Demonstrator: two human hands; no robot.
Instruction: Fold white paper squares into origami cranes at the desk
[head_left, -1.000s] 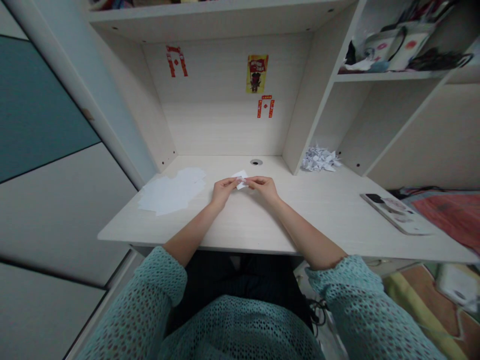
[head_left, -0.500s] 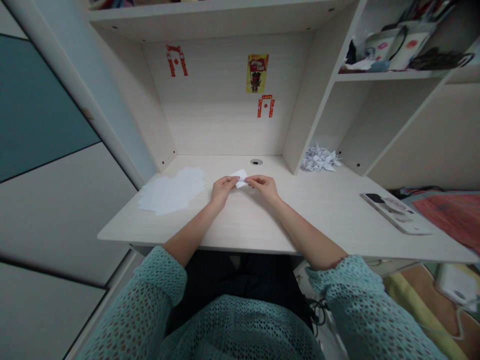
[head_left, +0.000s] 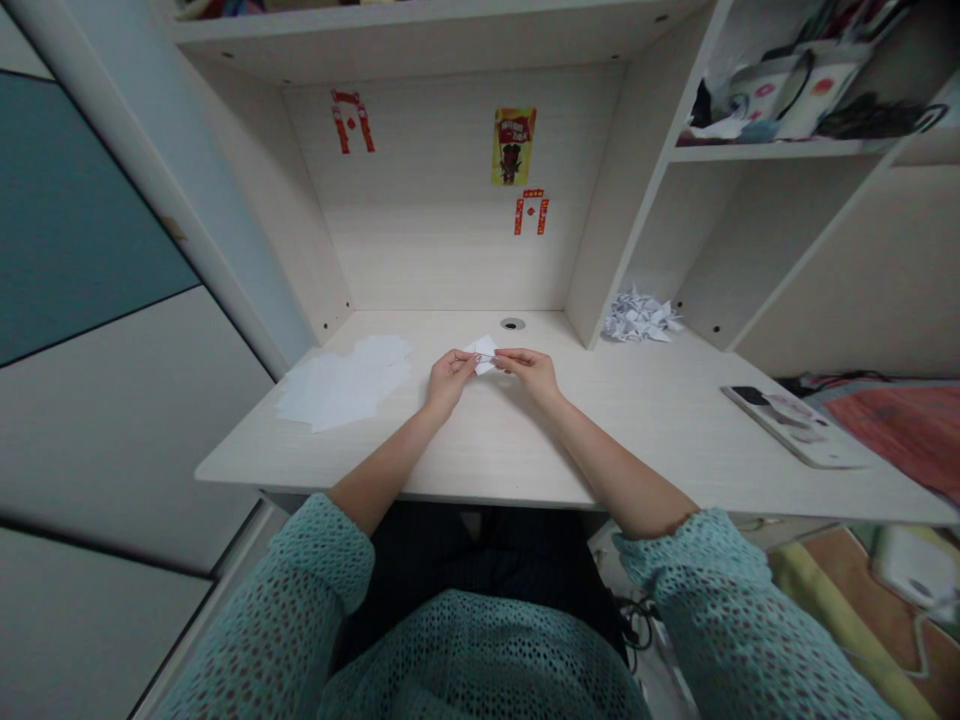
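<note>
Between my two hands, a little above or on the desk, is a small piece of white paper (head_left: 484, 346) with a crease or fold across it. My left hand (head_left: 448, 382) pinches its left side with thumb and fingers. From the right, my right hand (head_left: 531, 370) grips the opposite side, fingertips pressed together. The fingers cover parts of the paper, so its full shape is hidden. To the left of my left hand, flat white paper sheets (head_left: 345, 382) lie spread and overlapping on the desk.
A heap of small folded white paper pieces (head_left: 640, 317) sits at the back right beside the shelf divider. A phone (head_left: 791, 428) lies on the desk (head_left: 480, 470) at the right. Behind my hands is a round cable hole (head_left: 513, 324). Shelves enclose the desk's back.
Both hands have shifted very slightly on the paper. The piece has tilted a little, and more of its fold shows between the fingertips.
</note>
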